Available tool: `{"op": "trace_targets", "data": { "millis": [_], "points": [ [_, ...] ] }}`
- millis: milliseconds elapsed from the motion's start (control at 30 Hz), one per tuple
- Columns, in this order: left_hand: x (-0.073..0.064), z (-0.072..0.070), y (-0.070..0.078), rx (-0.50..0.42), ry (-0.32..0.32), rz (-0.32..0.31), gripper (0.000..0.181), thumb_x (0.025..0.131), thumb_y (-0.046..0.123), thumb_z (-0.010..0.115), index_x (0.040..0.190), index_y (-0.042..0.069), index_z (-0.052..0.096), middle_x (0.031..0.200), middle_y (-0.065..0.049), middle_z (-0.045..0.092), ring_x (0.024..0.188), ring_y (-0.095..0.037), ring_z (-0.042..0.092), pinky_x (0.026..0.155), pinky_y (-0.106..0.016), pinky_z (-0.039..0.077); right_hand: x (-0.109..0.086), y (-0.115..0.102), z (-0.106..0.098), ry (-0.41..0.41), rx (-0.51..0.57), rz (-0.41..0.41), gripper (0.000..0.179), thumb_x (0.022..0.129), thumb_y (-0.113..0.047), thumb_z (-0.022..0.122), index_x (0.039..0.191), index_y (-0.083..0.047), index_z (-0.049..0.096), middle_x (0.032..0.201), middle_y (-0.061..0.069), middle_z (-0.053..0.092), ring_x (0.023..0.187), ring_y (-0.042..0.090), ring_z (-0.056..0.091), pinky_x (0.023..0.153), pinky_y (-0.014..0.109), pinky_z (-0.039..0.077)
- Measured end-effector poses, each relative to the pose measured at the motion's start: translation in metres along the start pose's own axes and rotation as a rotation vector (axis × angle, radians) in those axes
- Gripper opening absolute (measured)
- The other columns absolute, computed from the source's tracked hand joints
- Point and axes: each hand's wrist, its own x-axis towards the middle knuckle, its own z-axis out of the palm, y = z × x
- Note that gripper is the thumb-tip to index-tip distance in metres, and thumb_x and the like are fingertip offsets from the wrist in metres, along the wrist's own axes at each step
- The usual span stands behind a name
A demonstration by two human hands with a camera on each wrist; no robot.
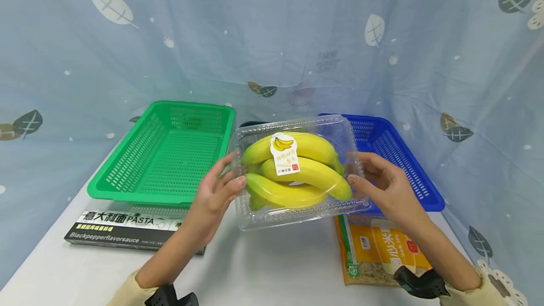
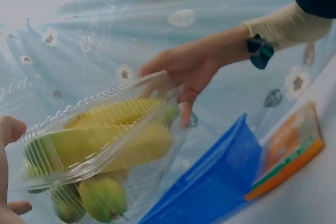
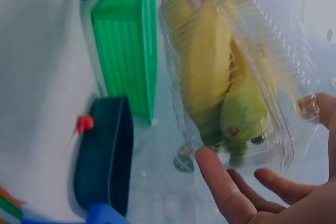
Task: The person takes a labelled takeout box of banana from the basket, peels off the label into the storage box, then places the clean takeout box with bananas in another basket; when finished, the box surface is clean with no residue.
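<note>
A clear plastic clamshell box (image 1: 293, 215) of yellow bananas with greenish ends (image 1: 303, 171) is held up above the table, slightly tilted. A white banana label (image 1: 285, 155) sits on its lid. My left hand (image 1: 216, 197) grips the box's left end, thumb on the front. At the opposite end my right hand (image 1: 393, 188) holds it between thumb and fingers. The right wrist view shows the right hand's fingers (image 3: 223, 182) spread around that end. Only part of the left hand (image 2: 8, 166) enters the left wrist view.
A green basket (image 1: 159, 196) stands at the left, a blue basket (image 1: 399, 155) at the right, partly behind the box. A dark container (image 3: 100, 156) stands between them, a small red object (image 3: 85, 124) beside it. Nearer lie a black pasta box (image 1: 123, 233) and an orange food packet (image 1: 374, 249).
</note>
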Motion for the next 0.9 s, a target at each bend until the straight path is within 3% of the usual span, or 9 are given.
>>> {"op": "trace_targets", "data": {
  "millis": [167, 267, 400, 567, 700, 900],
  "points": [
    [-0.014, -0.006, -0.002, 0.125, 0.018, 0.032, 0.064, 0.096, 0.015, 0.060, 0.156, 0.016, 0.035, 0.146, -0.019, 0.046, 0.132, -0.029, 0.049, 0.104, -0.039, 0.046, -0.013, 0.000, 0.016, 0.025, 0.017, 0.007, 0.037, 0.099, -0.006, 0.062, 0.136, -0.003, 0.055, 0.115, 0.011, 0.065, 0.101, 0.020, 0.066, 0.075, 0.032, 0.060],
    [-0.020, -0.010, -0.001, 0.229, 0.021, 0.043, 0.061, 0.099, 0.019, 0.058, 0.156, 0.019, 0.035, 0.151, -0.017, 0.042, 0.134, -0.031, 0.046, 0.105, -0.048, 0.043, -0.020, 0.004, 0.027, 0.035, 0.020, 0.017, 0.035, 0.098, -0.006, 0.063, 0.132, -0.001, 0.056, 0.117, 0.012, 0.064, 0.104, 0.019, 0.065, 0.080, 0.029, 0.058],
    [-0.027, -0.016, -0.005, 0.300, 0.012, 0.034, 0.063, 0.100, 0.021, 0.057, 0.157, 0.020, 0.032, 0.157, -0.014, 0.035, 0.139, -0.034, 0.040, 0.107, -0.055, 0.037, -0.027, 0.011, 0.040, 0.049, -0.006, 0.059, 0.033, 0.097, -0.010, 0.066, 0.127, -0.001, 0.057, 0.115, 0.010, 0.065, 0.106, 0.018, 0.063, 0.087, 0.025, 0.054],
    [-0.037, -0.021, -0.021, 0.298, -0.021, -0.030, 0.073, 0.098, 0.020, 0.061, 0.160, 0.014, 0.023, 0.162, -0.017, 0.021, 0.144, -0.039, 0.029, 0.111, -0.050, 0.030, -0.033, 0.019, 0.051, 0.043, -0.050, 0.141, 0.033, 0.096, -0.016, 0.069, 0.125, -0.004, 0.060, 0.113, 0.008, 0.065, 0.105, 0.021, 0.062, 0.090, 0.025, 0.053],
    [-0.043, -0.022, -0.033, 0.290, -0.031, -0.054, 0.078, 0.097, 0.020, 0.063, 0.160, 0.011, 0.018, 0.164, -0.018, 0.012, 0.148, -0.041, 0.016, 0.113, -0.047, 0.024, -0.040, 0.026, 0.057, 0.033, -0.022, 0.212, 0.035, 0.096, -0.019, 0.070, 0.125, -0.003, 0.059, 0.116, 0.011, 0.064, 0.108, 0.026, 0.061, 0.086, 0.029, 0.055],
    [-0.049, -0.021, -0.042, 0.293, -0.007, -0.084, 0.078, 0.094, 0.019, 0.067, 0.159, 0.014, 0.023, 0.163, -0.019, 0.018, 0.145, -0.043, 0.022, 0.111, -0.054, 0.030, -0.048, 0.039, 0.071, 0.053, 0.009, 0.293, 0.037, 0.094, -0.020, 0.072, 0.124, -0.002, 0.059, 0.120, 0.012, 0.062, 0.113, 0.028, 0.059, 0.091, 0.034, 0.054]
  ]
}}
